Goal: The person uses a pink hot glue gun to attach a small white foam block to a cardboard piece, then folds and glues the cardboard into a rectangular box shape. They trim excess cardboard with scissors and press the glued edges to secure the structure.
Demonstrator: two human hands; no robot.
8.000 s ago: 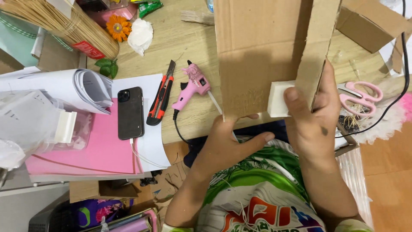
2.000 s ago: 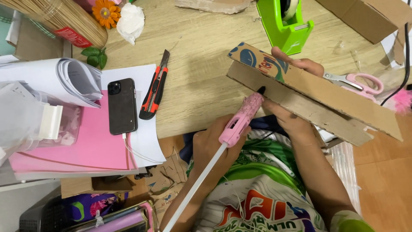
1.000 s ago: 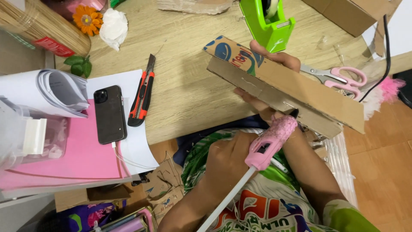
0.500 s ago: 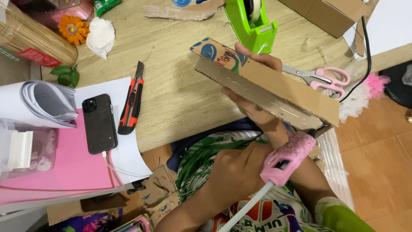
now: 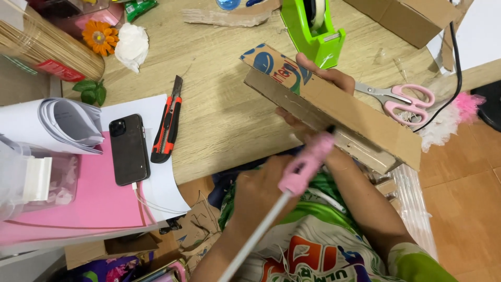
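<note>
One folded brown cardboard piece [image 5: 344,115], printed in blue on its near-left end, is held tilted above the edge of the pale wooden table [image 5: 224,125], over the person's lap. The right hand [image 5: 318,96] grips it from underneath: one finger curls over its upper edge, the others press its underside, mostly hidden by the board. One pink hot-glue gun [image 5: 308,162], with a white glue stick jutting from its back, is clasped in the closed left hand [image 5: 258,190]; its dark nozzle touches the cardboard's lower face, just beside the right fingers. The left fingers wrap the handle out of view, so the trigger cannot be made out.

On the table lie one red and black utility knife [image 5: 167,125], one black phone [image 5: 129,149] on pink paper, one pair of pink-handled scissors [image 5: 402,99] and one green tape dispenser [image 5: 315,26], cut off at the top. One orange artificial flower [image 5: 100,36] sits far left.
</note>
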